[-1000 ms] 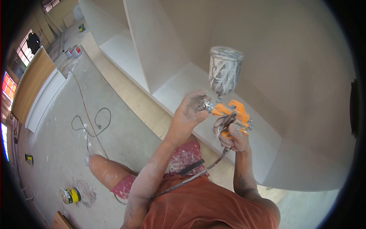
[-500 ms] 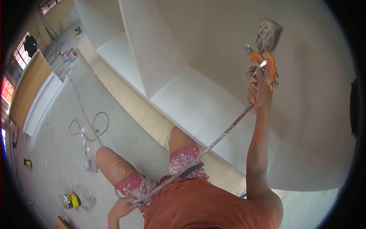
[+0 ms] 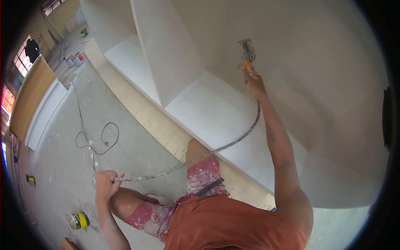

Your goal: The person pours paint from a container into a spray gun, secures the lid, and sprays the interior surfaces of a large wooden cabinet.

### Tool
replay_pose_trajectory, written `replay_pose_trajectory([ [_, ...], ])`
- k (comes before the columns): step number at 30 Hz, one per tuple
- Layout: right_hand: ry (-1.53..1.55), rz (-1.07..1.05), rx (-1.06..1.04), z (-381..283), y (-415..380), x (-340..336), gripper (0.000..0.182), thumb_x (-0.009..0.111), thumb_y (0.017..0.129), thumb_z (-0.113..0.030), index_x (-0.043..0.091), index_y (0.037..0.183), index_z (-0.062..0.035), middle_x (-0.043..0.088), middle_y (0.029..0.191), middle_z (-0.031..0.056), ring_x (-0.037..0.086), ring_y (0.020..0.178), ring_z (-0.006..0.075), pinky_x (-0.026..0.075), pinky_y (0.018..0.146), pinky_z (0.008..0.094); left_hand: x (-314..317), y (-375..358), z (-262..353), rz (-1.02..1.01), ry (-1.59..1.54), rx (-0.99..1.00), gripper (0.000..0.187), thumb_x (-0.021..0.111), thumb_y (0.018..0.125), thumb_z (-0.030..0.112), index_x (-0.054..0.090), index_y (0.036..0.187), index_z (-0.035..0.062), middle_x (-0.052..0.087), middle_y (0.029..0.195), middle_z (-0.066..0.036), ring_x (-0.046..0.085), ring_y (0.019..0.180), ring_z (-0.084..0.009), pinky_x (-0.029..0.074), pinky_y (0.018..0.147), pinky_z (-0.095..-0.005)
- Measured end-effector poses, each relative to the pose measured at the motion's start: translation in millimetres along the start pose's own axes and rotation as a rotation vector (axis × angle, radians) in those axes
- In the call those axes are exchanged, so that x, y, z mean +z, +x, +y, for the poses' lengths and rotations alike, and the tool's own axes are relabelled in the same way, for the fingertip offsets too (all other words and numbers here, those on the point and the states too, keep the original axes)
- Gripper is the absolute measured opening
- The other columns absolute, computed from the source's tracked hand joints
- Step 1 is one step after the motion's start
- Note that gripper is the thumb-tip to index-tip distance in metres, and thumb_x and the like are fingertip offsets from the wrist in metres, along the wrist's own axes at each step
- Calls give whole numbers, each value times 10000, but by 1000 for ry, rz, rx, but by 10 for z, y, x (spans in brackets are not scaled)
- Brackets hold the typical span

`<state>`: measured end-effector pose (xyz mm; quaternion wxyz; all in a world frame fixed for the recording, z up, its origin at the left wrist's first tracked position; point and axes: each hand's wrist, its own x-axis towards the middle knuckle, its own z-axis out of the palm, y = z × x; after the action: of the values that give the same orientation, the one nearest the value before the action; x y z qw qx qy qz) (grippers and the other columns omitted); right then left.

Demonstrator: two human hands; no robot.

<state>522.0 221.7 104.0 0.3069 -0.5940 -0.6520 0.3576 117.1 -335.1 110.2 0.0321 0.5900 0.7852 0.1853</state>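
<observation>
The spray gun (image 3: 246, 58) is held up and far forward by the right hand (image 3: 253, 81), whose grip is clamped around the orange handle; the paint cup sits on top of the gun, close to the white back panel (image 3: 316, 75) of the cabinet. The gun's long axis runs roughly upright in the picture, cup uppermost, handle down into the fist. The nozzle itself is too small to be made out, so whether it touches the panel cannot be told.

From the bottom of the handle the air hose (image 3: 216, 150) is seen curving down and back across the white shelf (image 3: 208, 112), past the knee, to the left hand (image 3: 105, 180). That hand's grip is closed on the hose, low and well out to the left, above the concrete floor (image 3: 125, 104). The hose lies nearly level between the knee and that fist. The right hand is thus the one at the gun; the left is well apart from it, joined only by the hose.

A vertical divider (image 3: 166, 54) stands to the left of the gun, with a plywood strip (image 3: 158, 125) along the cabinet's foot. A cable loop (image 3: 104, 137) lies on the floor, a yellow tin (image 3: 77, 220) near the left forearm, and paint cans (image 3: 74, 60) farther off.
</observation>
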Motion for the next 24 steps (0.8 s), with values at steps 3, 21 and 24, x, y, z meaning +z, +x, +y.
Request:
replay_pose_trajectory([
  [3, 93, 41, -61, 29, 109, 42, 457, 631, 917, -503, 597, 813, -60, 452, 545, -33, 424, 438, 100, 360, 434, 315, 37, -73, 105, -30, -32, -38, 441, 757, 757, 212, 428, 542, 10, 454, 552, -178, 459, 512, -390, 327, 500, -454],
  [21, 610, 33, -162, -243, 220, -291, 355, 671, 947, -381, 529, 746, -126, 460, 573, -57, 367, 421, 38, 293, 389, 233, 388, -87, 648, -200, -191, -96, 552, 869, 627, 394, 487, 528, 8, 455, 521, -166, 442, 469, -358, 358, 461, -400],
  [24, 757, 129, -253, -786, 229, -487, 344, 585, 993, -304, 458, 712, -151, 438, 552, -59, 344, 371, 45, 275, 356, 248, 428, -48, 658, -161, -211, -32, 543, 866, 640, 382, 484, 525, 13, 451, 513, -154, 437, 460, -351, 349, 455, -402],
])
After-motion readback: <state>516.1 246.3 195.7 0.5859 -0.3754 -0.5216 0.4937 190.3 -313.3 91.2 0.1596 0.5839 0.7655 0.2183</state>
